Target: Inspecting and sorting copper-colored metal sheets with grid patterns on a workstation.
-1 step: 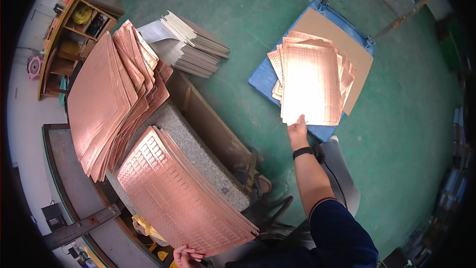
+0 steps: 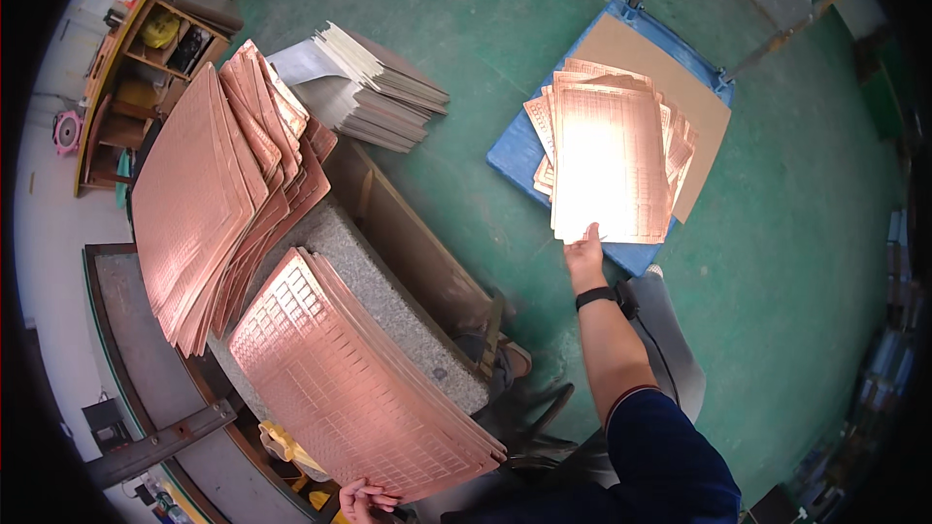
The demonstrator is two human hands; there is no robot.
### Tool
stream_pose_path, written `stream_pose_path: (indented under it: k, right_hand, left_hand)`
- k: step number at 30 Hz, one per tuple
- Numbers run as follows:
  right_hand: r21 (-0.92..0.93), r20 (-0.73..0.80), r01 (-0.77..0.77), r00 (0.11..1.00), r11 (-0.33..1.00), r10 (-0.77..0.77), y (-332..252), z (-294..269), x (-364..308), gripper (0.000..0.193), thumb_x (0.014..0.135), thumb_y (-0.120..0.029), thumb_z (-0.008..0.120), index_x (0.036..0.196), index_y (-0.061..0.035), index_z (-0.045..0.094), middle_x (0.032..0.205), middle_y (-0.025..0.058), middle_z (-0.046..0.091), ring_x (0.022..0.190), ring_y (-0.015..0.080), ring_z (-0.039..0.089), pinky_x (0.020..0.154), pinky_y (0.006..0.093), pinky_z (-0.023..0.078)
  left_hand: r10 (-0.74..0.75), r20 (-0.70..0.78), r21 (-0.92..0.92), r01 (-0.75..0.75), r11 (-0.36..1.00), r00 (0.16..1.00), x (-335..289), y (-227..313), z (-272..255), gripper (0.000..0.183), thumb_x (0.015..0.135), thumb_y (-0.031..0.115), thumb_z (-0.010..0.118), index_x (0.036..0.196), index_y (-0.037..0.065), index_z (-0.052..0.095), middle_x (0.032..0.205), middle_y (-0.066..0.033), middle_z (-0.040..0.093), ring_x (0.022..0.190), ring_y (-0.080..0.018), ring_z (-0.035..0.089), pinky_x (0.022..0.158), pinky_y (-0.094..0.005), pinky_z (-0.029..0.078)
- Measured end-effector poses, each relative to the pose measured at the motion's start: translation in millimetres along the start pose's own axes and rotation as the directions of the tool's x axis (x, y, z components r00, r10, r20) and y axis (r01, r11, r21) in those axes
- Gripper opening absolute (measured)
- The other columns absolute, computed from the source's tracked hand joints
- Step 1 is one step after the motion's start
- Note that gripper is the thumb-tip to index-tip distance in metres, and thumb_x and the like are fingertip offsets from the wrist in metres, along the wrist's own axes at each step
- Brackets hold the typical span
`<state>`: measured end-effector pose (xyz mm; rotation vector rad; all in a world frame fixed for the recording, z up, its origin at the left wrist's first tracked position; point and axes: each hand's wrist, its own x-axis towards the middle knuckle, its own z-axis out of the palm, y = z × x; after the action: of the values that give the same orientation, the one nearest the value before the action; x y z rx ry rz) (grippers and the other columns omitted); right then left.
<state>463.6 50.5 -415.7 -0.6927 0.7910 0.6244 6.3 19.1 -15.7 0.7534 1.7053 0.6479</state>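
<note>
The right hand [image 2: 585,250] reached out flat, fingers extended and holding nothing, its tips touching the near edge of the top copper sheet [image 2: 610,163] on a loose pile. That pile lay on a brown board [image 2: 670,78] over a blue pallet [image 2: 515,160], toward the pallet's near corner, the sheets fanned out unevenly. The left hand [image 2: 367,501] was closed on the near edge of a stack [image 2: 359,383] of copper sheets that rested on a grey stone slab [image 2: 408,315]; only the fingers showed at the picture's lower edge.

By the look of it, the moving of sheets was partly done: a fair pile sat on the pallet, while the held stack and a larger leaning batch [image 2: 209,194] at the slab's far left corner were still thick, so much seemed left.

The slab sat on a dark wooden frame [image 2: 408,233]. Beyond it, a stack of grey-white boards [image 2: 374,82] lay on the green floor [image 2: 466,0]. A wooden shelf [image 2: 126,58] with odds and ends stood at the far left by a pale wall. A metal handle [image 2: 777,34] rose behind the pallet, and the floor around it looked worn and scuffed.
</note>
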Motion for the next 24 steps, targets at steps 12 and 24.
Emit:
stream_pose_path:
  k: [12,24]
  right_hand:
    - [-0.096,-0.113,0.081,0.989,0.992,-0.092,-48.6,24.3,8.6,0.037,0.088,-0.026,0.060,0.118,-0.0110,0.045,0.107,0.0050,0.058,0.093,0.0189,0.059,0.080,0.0349,0.050]
    - [-0.950,0.033,-0.044,0.970,-0.310,-0.239,-121.4,-2.8,40.9,0.052,0.088,-0.047,0.049,0.101,0.0027,0.059,0.070,0.0127,0.066,0.054,0.0229,0.064,0.045,0.0315,0.051]
  left_hand:
    - [0.062,0.038,0.043,-0.064,0.997,0.997,9.1,-3.1,0.1,0.029,0.092,0.024,0.047,0.112,0.002,0.048,0.083,-0.0095,0.062,0.064,-0.0219,0.062,0.060,-0.0323,0.054]
    - [0.084,0.031,0.051,-0.086,0.995,0.996,5.0,-4.1,0.2,0.033,0.092,0.028,0.047,0.113,0.003,0.048,0.084,-0.0092,0.063,0.062,-0.0205,0.062,0.054,-0.0286,0.052]
